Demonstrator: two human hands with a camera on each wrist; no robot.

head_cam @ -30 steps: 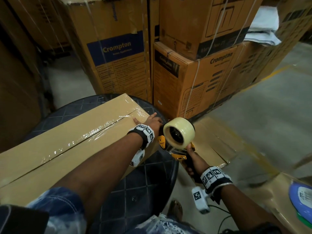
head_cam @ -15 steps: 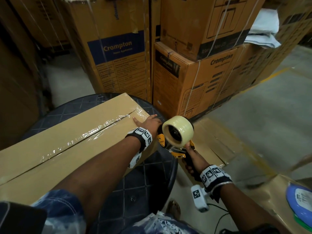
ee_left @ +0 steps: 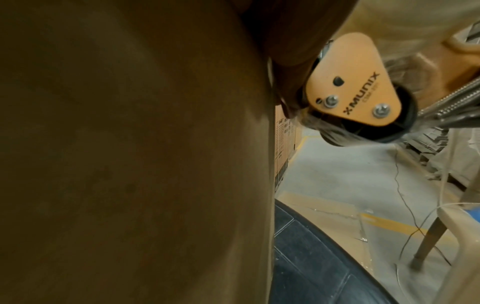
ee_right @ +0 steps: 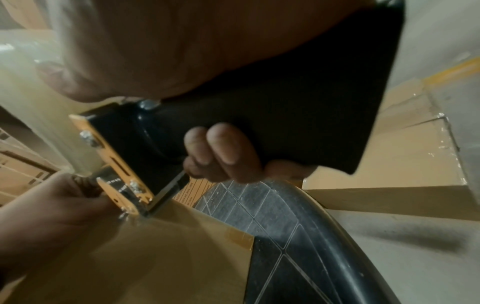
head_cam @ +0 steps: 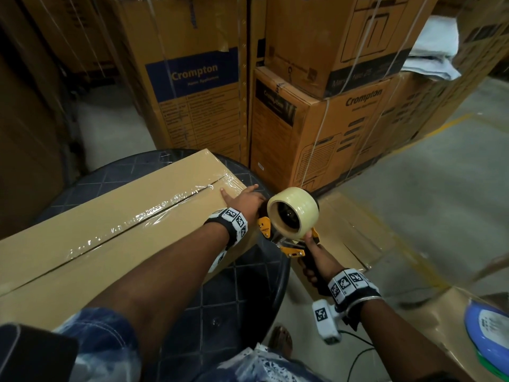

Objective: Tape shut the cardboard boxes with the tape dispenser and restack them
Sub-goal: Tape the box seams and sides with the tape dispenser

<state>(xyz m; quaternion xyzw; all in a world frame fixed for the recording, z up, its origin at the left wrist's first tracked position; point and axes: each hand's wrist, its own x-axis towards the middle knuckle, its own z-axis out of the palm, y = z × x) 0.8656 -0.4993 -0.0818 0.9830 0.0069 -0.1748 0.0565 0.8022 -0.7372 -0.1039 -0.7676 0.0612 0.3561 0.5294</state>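
Behind taped box (head_cam: 110, 216): stacked cartons (head_cam: 316, 128); left hand (head_cam: 245, 198) flat, right hand (head_cam: 316, 260) gripping dispenser (head_cam: 292, 216).

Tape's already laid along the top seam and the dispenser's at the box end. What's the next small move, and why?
Probably tilt the tape dispenser in the right hand to cut the tape. It sits at the end face of the cardboard box, whose top seam is already taped, while the left hand presses flat on that end.

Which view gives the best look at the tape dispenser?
The head view: the whole tape dispenser shows, roll on top, with the right hand gripping its handle beside the cardboard box. The left wrist view shows only its orange side plate and roller; the right wrist view shows the black handle and orange frame end.
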